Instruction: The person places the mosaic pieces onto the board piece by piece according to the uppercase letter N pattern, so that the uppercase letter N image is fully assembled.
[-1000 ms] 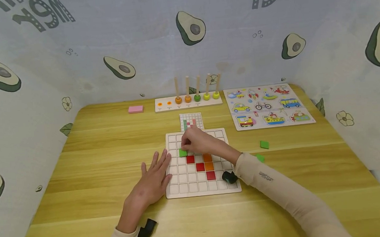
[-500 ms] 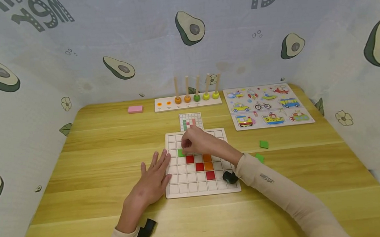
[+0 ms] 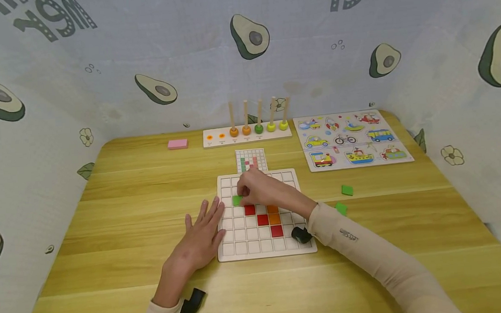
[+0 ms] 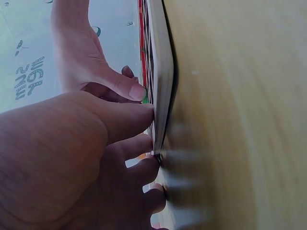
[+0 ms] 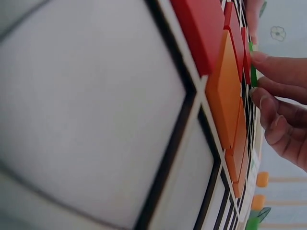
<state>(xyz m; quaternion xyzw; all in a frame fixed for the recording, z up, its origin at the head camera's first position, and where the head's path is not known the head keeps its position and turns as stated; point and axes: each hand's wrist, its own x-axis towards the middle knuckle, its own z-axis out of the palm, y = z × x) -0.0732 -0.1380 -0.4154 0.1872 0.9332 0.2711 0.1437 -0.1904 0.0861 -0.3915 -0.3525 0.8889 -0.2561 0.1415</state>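
Note:
My right hand [image 3: 258, 187] bends over the upper left part of a white grid board [image 3: 241, 248]. Its thumb and fingertips pinch a green square tile [image 3: 237, 201], which lies at the board's surface; the right wrist view shows the same tile [image 5: 253, 67] on edge between thumb and finger. Diagonally down to the right run red tiles [image 3: 263, 220], with orange tiles [image 3: 274, 218] beside them. My left hand [image 3: 199, 241] lies with spread, straight fingers, its fingertips touching the board's left edge. In the left wrist view the left thumb [image 4: 129, 120] rests against that edge.
Behind the board lies a pattern card [image 3: 250, 157], partly covered by the right hand. Two loose green tiles [image 3: 347, 190] lie to the right. Farther back are a peg counting board [image 3: 249, 135], a vehicle puzzle [image 3: 353, 140] and a pink block [image 3: 178, 144].
The green tile has shifted slightly left under the right fingertips. The left hand stays in place at the board's edge.

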